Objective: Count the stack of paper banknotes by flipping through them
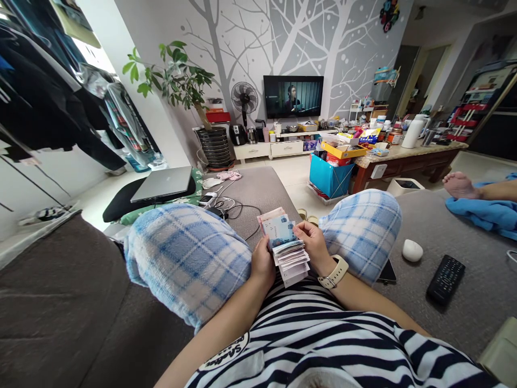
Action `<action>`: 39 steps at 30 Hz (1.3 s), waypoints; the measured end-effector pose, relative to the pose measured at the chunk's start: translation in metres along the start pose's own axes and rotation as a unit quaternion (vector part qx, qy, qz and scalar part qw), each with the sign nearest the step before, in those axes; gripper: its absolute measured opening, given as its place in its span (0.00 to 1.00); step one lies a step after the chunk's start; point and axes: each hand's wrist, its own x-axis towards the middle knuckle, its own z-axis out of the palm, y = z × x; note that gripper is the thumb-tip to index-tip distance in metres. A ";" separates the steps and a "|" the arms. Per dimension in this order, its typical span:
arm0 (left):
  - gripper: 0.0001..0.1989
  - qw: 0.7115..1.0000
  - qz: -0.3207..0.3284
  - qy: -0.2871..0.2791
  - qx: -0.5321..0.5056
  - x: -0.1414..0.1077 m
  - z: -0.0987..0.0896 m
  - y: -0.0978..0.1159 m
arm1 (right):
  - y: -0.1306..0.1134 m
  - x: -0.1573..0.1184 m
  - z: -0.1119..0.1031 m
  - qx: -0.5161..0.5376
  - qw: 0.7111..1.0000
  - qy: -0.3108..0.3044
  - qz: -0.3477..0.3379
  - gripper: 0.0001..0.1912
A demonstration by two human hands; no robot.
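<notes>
A thick stack of banknotes [290, 257] is in front of my striped shirt, between my knees. My left hand [263, 263] is closed around the stack's left side, its thumb lying along the edge. Bluish notes [278, 230] stand up at the top, with pinkish ones behind them. Lower down, many note edges fan out in layers, folded over toward me. My right hand [313, 242], with a cream watch [334, 271] on the wrist, pinches the upper right corner of a bluish note between thumb and fingers.
To the right on the grey sofa lie a black remote control [446, 279], a small white case [412, 250] and a dark phone [388, 273]. Another person's bare foot [460, 186] rests beyond. On the left are a laptop [162, 183] and tangled cables [226, 203]. A blue box [330, 177] stands ahead.
</notes>
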 end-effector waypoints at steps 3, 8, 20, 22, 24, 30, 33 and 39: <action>0.11 1.000 0.004 0.006 0.017 0.000 -0.001 0.000 | 0.002 0.000 -0.001 0.002 1.000 -0.001 -0.002 0.17; 0.12 1.000 0.006 -0.001 0.019 0.000 -0.001 0.001 | -0.001 0.000 0.000 0.001 1.000 0.001 -0.001 0.18; 0.12 0.998 -0.033 -0.011 -0.043 -0.008 0.007 0.009 | -0.005 -0.003 0.003 -0.019 1.000 0.005 0.010 0.19; 0.13 0.999 -0.034 -0.016 -0.038 -0.009 0.006 0.010 | -0.004 -0.002 0.003 -0.022 0.999 0.019 0.017 0.20; 0.15 0.998 -0.039 -0.028 -0.036 -0.010 0.005 0.012 | -0.002 0.000 0.003 -0.023 0.999 0.034 0.016 0.20; 0.16 0.997 -0.043 -0.059 -0.039 -0.013 0.006 0.014 | 0.001 0.001 0.000 -0.047 0.999 0.021 0.002 0.18; 0.16 0.997 -0.036 -0.059 -0.036 -0.011 0.005 0.012 | 0.002 0.001 -0.001 -0.051 0.999 0.005 -0.001 0.19; 0.14 0.999 -0.009 -0.033 -0.015 -0.004 0.001 0.005 | 0.001 0.001 0.000 -0.046 0.999 0.006 0.002 0.20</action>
